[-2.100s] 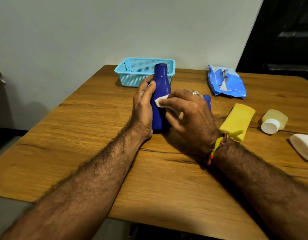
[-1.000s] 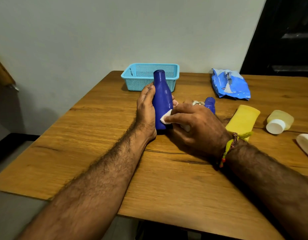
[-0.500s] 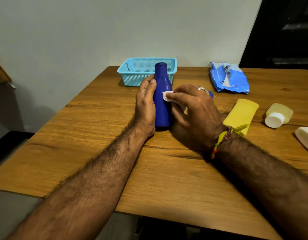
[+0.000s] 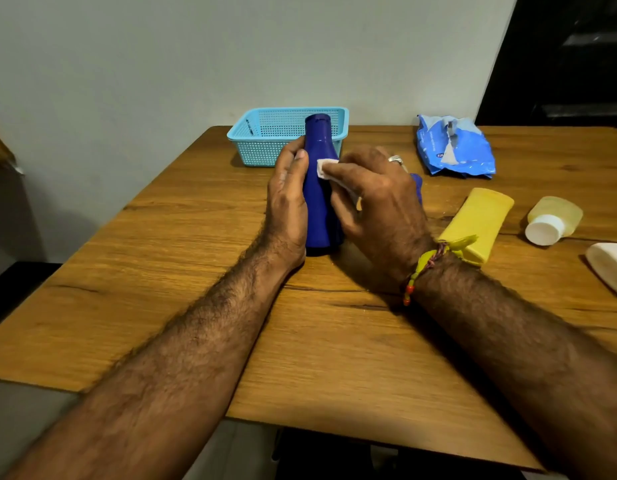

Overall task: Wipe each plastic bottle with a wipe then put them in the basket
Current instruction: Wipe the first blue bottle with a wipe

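A tall dark blue bottle stands upright on the wooden table, in front of the light blue mesh basket. My left hand grips the bottle's left side. My right hand presses a small white wipe against the bottle's upper right side. A second blue bottle peeks out behind my right hand. To the right lie a yellow bottle, a pale yellow bottle with a white cap and a white bottle.
A blue pack of wipes lies at the back right of the table. The wall stands just behind the basket. The table's front edge runs close to my forearms. A dark doorway is at the far right.
My right hand has slid the wipe up and down the blue bottle's side; it now sits high near the shoulder. The left hand has kept its hold and the bottle stays upright.
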